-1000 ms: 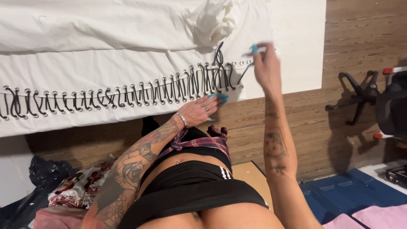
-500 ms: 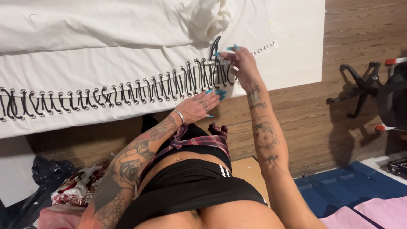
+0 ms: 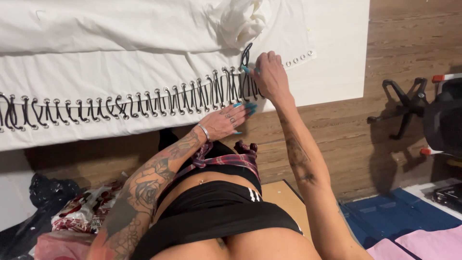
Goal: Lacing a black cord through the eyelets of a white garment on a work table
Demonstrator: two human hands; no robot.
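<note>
Lacing (apparently) black cord, white fabric

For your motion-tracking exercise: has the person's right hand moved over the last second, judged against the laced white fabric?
Yes. The right hand has come down and left from beyond the white fabric edge onto the lacing's end, by the black cord.

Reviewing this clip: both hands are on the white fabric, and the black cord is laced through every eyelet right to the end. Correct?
Not quite. In the head view, the black cord stops at the right hand; a few eyelets beyond it are empty. The left hand does rest on the white fabric.
</note>
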